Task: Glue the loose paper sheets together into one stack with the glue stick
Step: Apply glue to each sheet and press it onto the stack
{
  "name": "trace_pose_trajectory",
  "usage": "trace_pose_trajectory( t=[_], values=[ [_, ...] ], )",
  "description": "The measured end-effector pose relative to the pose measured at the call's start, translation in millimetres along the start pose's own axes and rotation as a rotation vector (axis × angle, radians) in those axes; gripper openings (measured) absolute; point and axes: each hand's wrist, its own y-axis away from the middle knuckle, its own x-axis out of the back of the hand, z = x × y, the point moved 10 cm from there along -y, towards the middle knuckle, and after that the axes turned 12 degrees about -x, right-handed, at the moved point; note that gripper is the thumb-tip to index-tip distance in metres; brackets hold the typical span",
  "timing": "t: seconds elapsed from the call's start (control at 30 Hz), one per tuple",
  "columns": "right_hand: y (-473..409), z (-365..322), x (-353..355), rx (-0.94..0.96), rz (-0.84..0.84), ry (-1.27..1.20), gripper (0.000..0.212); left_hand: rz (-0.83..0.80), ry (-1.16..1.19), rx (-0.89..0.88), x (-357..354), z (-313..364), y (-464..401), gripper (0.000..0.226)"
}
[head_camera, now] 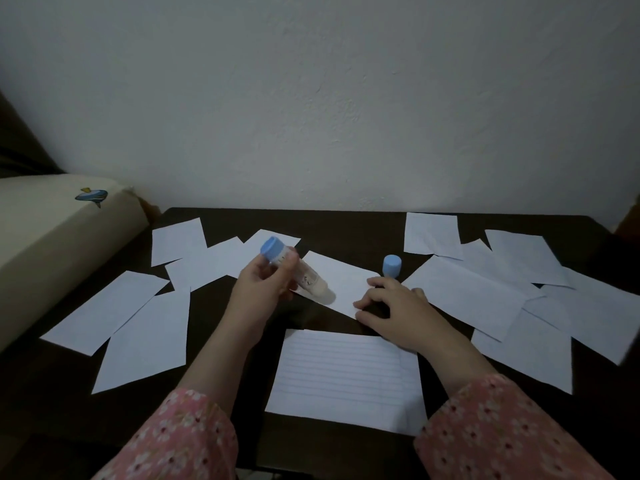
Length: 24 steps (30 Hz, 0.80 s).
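1. The left hand [258, 289] is gripping the uncapped, blue-ended glue stick [294, 268], its tip touching a white paper strip [341, 282] on the dark worktop [346, 230].
2. The right hand [398, 308] is pressing that strip with relaxed, spread fingers [363, 315] holding nothing.

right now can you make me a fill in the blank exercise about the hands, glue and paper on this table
1. The glue stick is held in the ____ hand.
2. The stick's tip touches a ____ sheet.
3. The blue cap stands ____ on the table.
4. The right hand rests on the same ____.

Missing: left; white; upright; sheet
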Motion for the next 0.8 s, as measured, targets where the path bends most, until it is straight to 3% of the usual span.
trace_pose_trajectory(
  t=[0.17, 0.3, 0.4, 0.57, 0.8],
  values=[
    [4.7, -1.7, 1.9, 0.03, -0.011, -0.002, 0.027, -0.18, -0.073, 0.044, -24.3, -14.5, 2.4, 0.031],
    [5.1, 0.0, 2.2, 0.039, 0.009, 0.004, 0.049, -0.278, -0.322, -0.124, -38.2, -6.7, 1.9, 0.039],
    [3.8, 0.2, 1.6, 0.074, 0.016, 0.012, 0.044, -0.319, -0.43, -0.257, -50.0, 4.8, 4.5, 0.042],
    [2.8, 4.3, -0.6, 0.089, 0.002, -0.007, 0.036, -0.37, -0.49, -0.327, -62.5, 7.9, 5.5, 0.044],
    [-2.6, 5.3, -9.2, 0.064, 0.014, 0.094, 0.047, -0.408, -0.519, -0.34, -72.3, 1.1, 0.1, 0.045]
  ],
)
